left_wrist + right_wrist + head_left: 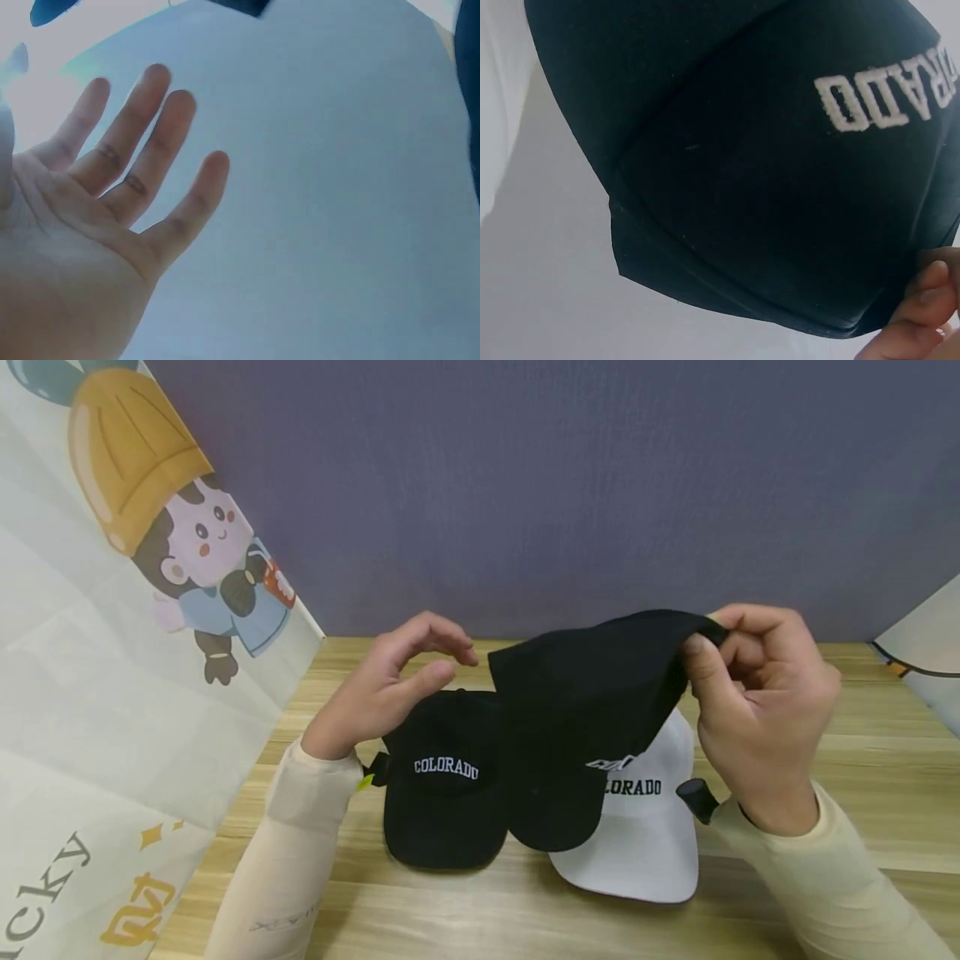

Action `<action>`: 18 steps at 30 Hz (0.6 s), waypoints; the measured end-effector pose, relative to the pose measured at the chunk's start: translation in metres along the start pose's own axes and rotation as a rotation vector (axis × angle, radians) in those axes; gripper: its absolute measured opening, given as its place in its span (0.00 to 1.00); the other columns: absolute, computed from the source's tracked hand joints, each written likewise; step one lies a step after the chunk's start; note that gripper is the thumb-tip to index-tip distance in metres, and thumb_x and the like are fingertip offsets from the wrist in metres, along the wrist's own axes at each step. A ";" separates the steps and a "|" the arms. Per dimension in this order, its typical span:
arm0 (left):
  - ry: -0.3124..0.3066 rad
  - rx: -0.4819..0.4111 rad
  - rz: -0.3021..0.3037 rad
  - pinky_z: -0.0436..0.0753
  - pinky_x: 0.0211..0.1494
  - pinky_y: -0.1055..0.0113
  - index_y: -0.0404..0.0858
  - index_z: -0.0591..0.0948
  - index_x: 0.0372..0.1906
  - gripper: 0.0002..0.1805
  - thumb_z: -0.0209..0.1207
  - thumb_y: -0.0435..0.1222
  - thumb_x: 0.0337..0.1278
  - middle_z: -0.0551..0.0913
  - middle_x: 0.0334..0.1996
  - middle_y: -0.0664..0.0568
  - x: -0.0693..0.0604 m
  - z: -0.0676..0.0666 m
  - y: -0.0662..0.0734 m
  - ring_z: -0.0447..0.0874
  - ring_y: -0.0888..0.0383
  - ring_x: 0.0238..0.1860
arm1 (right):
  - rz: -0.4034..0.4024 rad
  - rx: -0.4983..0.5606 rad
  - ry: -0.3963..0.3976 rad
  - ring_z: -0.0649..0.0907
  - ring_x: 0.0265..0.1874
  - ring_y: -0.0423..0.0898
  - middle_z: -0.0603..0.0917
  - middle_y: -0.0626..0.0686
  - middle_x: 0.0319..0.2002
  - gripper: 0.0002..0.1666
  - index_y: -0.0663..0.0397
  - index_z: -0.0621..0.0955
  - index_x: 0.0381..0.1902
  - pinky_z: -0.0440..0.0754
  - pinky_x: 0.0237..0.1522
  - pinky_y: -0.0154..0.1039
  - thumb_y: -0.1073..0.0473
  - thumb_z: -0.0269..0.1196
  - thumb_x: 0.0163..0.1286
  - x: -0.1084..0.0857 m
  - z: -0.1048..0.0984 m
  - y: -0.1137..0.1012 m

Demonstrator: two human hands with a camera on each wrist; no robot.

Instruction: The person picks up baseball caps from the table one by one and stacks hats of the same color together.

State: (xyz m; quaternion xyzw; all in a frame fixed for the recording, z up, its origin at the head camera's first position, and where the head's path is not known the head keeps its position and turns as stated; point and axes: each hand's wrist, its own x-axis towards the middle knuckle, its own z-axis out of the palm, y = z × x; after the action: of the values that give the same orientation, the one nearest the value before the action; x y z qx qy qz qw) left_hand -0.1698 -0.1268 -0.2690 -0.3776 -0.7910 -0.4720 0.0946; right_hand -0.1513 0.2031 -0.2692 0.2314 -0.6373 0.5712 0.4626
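Observation:
My right hand (768,714) pinches one end of a black baseball cap (585,693) between thumb and fingers, holding it up at a slant. White letters run across this cap (727,172) in the right wrist view, partly cut off by the frame. My left hand (382,685) is raised beside it, apart from it, with fingers spread in the left wrist view and nothing held. Below lies a second black cap (446,818) marked COLORADO, brim towards me. To its right a white cap (637,856) with dark lettering is partly hidden behind the held cap.
The caps are over a wood-grain table (450,910). A dark grey-blue panel (562,485) stands along its back edge. At the left rises a white panel (90,718) with a cartoon figure. A pale panel (926,635) borders the right side.

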 end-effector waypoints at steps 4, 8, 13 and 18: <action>0.010 -0.054 0.082 0.79 0.64 0.57 0.32 0.77 0.58 0.36 0.48 0.62 0.73 0.84 0.49 0.43 -0.001 0.003 0.014 0.83 0.53 0.54 | -0.006 -0.066 -0.081 0.68 0.16 0.28 0.74 0.38 0.16 0.13 0.83 0.77 0.35 0.63 0.23 0.22 0.73 0.68 0.61 -0.006 0.006 -0.002; -0.005 -0.057 0.118 0.79 0.64 0.56 0.30 0.76 0.59 0.40 0.45 0.64 0.73 0.83 0.53 0.41 -0.003 0.005 0.025 0.83 0.53 0.56 | -0.013 -0.094 -0.147 0.68 0.17 0.29 0.73 0.41 0.14 0.10 0.79 0.79 0.36 0.63 0.24 0.22 0.75 0.68 0.60 -0.011 0.011 -0.003; -0.029 0.008 0.139 0.79 0.63 0.59 0.33 0.80 0.57 0.37 0.49 0.63 0.72 0.85 0.53 0.46 -0.004 0.007 0.031 0.83 0.55 0.56 | -0.024 -0.091 -0.201 0.68 0.17 0.29 0.73 0.44 0.13 0.09 0.76 0.80 0.36 0.63 0.24 0.23 0.73 0.69 0.61 -0.015 0.013 -0.002; -0.053 0.034 0.094 0.81 0.58 0.62 0.39 0.82 0.55 0.17 0.64 0.45 0.69 0.87 0.49 0.54 -0.005 0.011 0.032 0.85 0.60 0.48 | -0.031 -0.112 -0.251 0.68 0.18 0.29 0.73 0.44 0.14 0.10 0.74 0.81 0.38 0.63 0.24 0.23 0.71 0.70 0.62 -0.018 0.015 -0.002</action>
State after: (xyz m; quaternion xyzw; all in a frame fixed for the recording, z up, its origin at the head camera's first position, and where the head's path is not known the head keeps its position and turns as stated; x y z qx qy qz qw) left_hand -0.1417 -0.1119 -0.2555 -0.4253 -0.7824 -0.4435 0.1019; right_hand -0.1460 0.1840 -0.2824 0.2846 -0.7174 0.4942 0.4002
